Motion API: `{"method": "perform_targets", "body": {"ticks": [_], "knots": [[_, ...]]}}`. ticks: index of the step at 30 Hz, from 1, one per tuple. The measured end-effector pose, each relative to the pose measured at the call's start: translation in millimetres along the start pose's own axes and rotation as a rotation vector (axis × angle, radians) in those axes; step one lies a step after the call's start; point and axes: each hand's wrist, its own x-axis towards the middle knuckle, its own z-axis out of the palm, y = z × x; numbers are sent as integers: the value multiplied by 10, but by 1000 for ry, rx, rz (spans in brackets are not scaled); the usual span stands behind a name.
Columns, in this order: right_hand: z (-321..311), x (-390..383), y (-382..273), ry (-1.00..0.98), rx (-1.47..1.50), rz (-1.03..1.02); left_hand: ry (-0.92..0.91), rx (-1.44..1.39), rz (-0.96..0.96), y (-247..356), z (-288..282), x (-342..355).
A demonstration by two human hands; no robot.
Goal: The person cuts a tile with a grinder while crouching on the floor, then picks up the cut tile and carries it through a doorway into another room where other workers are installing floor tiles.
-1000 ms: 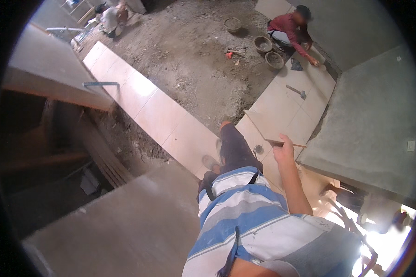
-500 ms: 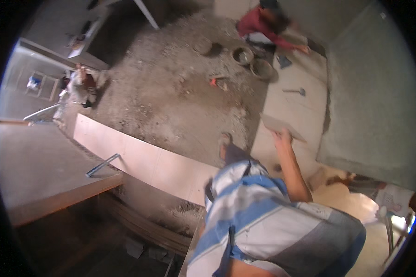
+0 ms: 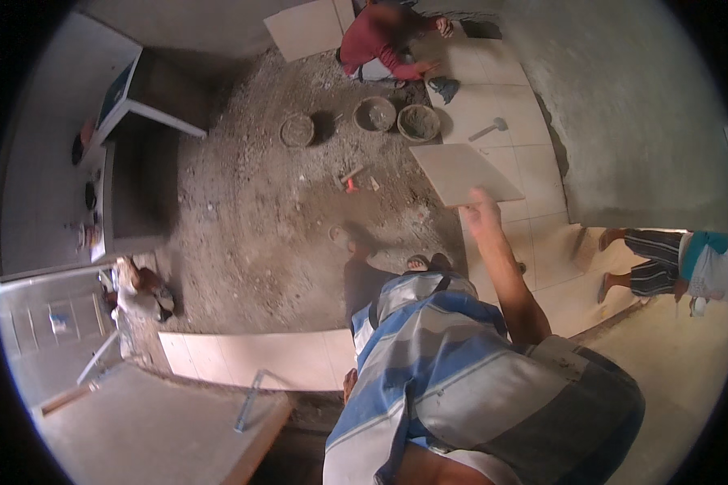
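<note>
My right hand [image 3: 483, 212] grips a flat, light beige floor tile [image 3: 461, 174] by its near edge, with my arm stretched forward. The tile is held tilted over the border between the rough ground and a strip of laid tiles [image 3: 534, 186]. A small part of my left hand [image 3: 349, 385] shows beside my striped shirt, its fingers mostly hidden. Past the held tile, a hammer [image 3: 489, 129] lies on the laid tiles, and a dark cloth [image 3: 443, 89] sits farther along.
A person in a red top [image 3: 376, 44] crouches at the far end of the strip. Round tubs of mortar [image 3: 419, 123] stand on the rough ground [image 3: 267, 210]. Another person [image 3: 141, 291] is low at far left; striped trousers [image 3: 653, 263] show at right. A metal angle bar [image 3: 251, 400] lies on a slab.
My view has swung round and I have moved forward. The held tile now shows more of its face. The person in red has raised one hand. Another person has come into view at right.
</note>
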Motion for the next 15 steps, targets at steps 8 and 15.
{"method": "perform_targets", "body": {"ticks": [8, 15], "knots": [[674, 591, 310, 75, 134, -172, -239, 322, -19, 1079, -1116, 1565], [1657, 1125, 475, 202, 264, -223, -29, 209, 357, 3295, -1793, 2931]]}}
